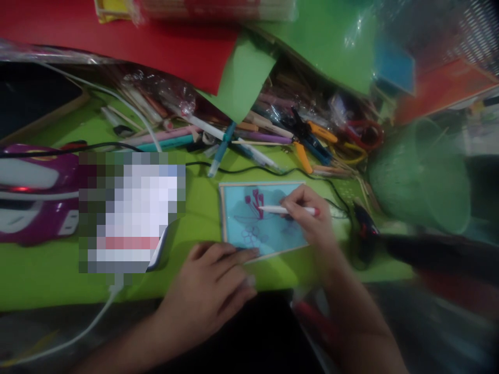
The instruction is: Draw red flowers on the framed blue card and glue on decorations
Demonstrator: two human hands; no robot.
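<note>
Centre frame, on the lime-green desk [47, 275]: your right hand [307, 215] is closed in a writing grip round a white marker [286, 210], red at its rear end, with the tip on a small pale-blue panel [241, 228] edged in thin wooden strips. Your left hand [212, 291] lies spread, holding nothing, its fingertips on the panel's lower edge.

The panel looks smooth and light, so it would likely slide. Press those fingertips down and draw short strokes from the wrist, lifting the heel of your right hand clear of the magenta lines, which may smear.

Above, a jumble of pens and orange-handled pliers [307, 140] lies under matte red [156, 47] and green [241, 78] paper sheets. A round green mesh basket [421, 176] sits at right, and a glossy purple device [35, 197] at left.
</note>
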